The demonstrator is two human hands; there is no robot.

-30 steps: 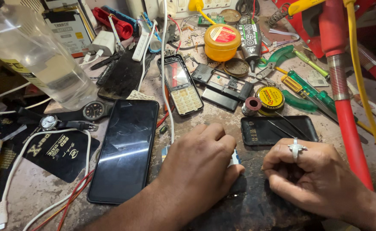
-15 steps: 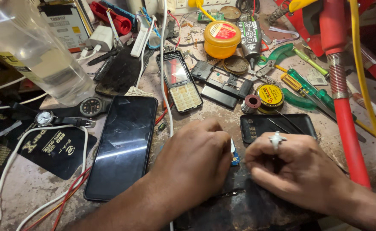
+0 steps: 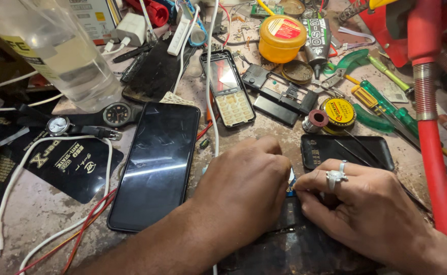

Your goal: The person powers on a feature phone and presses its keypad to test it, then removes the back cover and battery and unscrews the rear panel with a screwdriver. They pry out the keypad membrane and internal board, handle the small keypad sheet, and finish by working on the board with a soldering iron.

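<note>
My left hand (image 3: 244, 188) lies knuckles up on a dark worn mat (image 3: 295, 247), fingers curled down over a small blue circuit board (image 3: 290, 190) of which only an edge shows. My right hand (image 3: 366, 203), with a silver ring, meets it from the right, thumb and forefinger pinched at the same board edge. Most of the board is hidden under the fingers. A black phone back cover (image 3: 348, 150) with thin tweezers on it lies just behind my right hand.
A black smartphone (image 3: 155, 168) lies face up left of my forearm. Behind are a keypad phone (image 3: 228, 89), a yellow tin (image 3: 282, 38), green screwdrivers (image 3: 381, 102), two wristwatches (image 3: 60, 125), a plastic bottle (image 3: 60, 56), white cables and a red hose (image 3: 429, 127) at right.
My right hand has slid left until its fingertips touch the board beside my left hand. My left hand has stayed over the board. The view has shifted slightly.
</note>
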